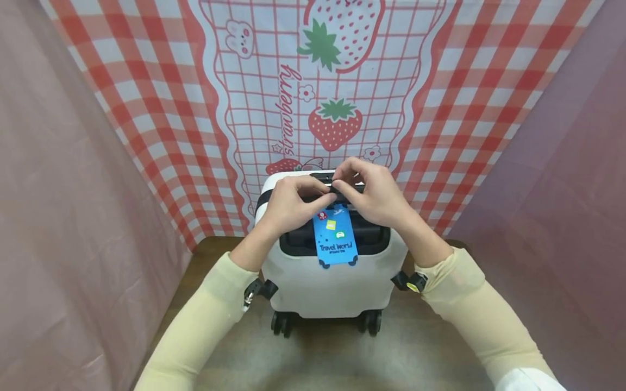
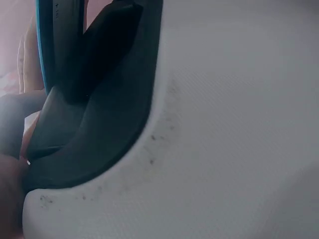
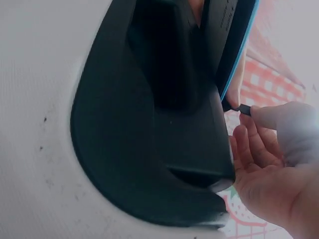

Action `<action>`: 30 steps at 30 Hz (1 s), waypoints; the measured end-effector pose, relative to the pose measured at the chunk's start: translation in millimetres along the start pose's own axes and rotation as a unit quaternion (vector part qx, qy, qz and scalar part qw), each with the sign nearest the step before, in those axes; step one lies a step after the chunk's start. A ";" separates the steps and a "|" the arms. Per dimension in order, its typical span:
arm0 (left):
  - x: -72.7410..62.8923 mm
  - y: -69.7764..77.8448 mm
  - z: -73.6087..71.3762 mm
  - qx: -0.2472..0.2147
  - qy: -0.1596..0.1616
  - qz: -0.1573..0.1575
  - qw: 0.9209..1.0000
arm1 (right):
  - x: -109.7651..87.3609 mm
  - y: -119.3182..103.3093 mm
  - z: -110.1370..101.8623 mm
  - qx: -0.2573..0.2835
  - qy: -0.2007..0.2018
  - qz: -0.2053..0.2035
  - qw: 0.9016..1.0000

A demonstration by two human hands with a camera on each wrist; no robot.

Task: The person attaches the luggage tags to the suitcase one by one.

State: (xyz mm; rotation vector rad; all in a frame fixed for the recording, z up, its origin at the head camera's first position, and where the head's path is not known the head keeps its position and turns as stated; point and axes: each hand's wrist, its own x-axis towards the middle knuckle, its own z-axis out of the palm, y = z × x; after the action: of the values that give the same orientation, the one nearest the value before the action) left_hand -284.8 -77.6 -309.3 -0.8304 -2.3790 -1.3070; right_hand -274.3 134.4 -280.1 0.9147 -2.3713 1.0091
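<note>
A white suitcase (image 1: 329, 288) stands upright on its wheels, its black handle (image 1: 320, 177) at the top. From the handle hangs a blue luggage tag (image 1: 336, 247) printed "Travel World". My left hand (image 1: 292, 206) pinches the tag's black strap from the left, thumb and forefinger just above the tag. Opposite it, my right hand (image 1: 376, 193) pinches the strap too, the fingertips of both hands nearly meeting. In the right wrist view, a short black strap end (image 3: 244, 109) shows between the thumb and fingers. The left fingertips are mostly hidden in the left wrist view.
Under the suitcase is a wooden table (image 1: 323, 358). A red-and-white checked strawberry cloth (image 1: 337, 81) hangs close behind it. Pinkish curtains (image 1: 83, 217) hang on both sides. A black band (image 1: 263, 200) crosses the suitcase's upper left side.
</note>
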 end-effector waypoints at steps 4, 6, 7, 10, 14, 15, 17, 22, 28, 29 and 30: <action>3.1 -1.0 -1.8 -0.018 -0.006 0.001 1.000 | -1.6 -3.5 3.7 -0.028 0.010 -0.025 0.999; 4.6 -0.3 -3.2 -0.020 -0.013 -0.002 1.000 | -2.1 -4.3 5.3 -0.035 0.018 -0.034 0.999; 5.4 0.2 -3.9 -0.020 -0.016 -0.004 1.000 | -2.3 -4.6 6.1 -0.038 0.023 -0.037 0.998; 6.8 1.4 -5.6 -0.009 -0.023 -0.012 1.000 | -2.1 -4.4 9.2 -0.038 0.039 -0.044 0.998; 7.9 1.7 -6.8 0.016 -0.019 -0.009 1.000 | -0.5 -4.8 13.3 -0.035 0.059 -0.052 0.996; 8.0 1.9 -7.0 0.022 -0.017 -0.007 1.000 | -0.1 -5.2 14.0 -0.036 0.064 -0.053 0.996; 8.1 2.0 -7.1 0.030 -0.015 -0.003 0.999 | -0.2 -5.7 14.8 -0.038 0.071 -0.053 0.995; 7.3 1.2 -4.9 0.040 -0.019 0.008 0.999 | -4.1 -5.5 11.4 -0.036 0.062 -0.059 0.996; 2.9 -1.7 -3.3 0.049 -0.004 0.014 0.999 | -1.3 -3.1 7.2 -0.025 0.041 -0.063 0.997; 2.5 -2.3 -2.8 0.047 -0.001 0.013 0.999 | -0.7 -2.2 7.2 -0.024 0.040 -0.057 0.997; 2.2 -2.7 -2.0 0.045 0.000 0.012 0.999 | -0.4 -1.3 7.4 -0.023 0.039 -0.050 0.998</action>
State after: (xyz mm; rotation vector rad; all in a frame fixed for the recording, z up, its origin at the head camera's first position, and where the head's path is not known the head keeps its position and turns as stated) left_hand -288.2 -79.7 -308.9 -0.8299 -2.4012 -1.1822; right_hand -273.9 128.4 -284.5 0.9488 -2.2518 0.9317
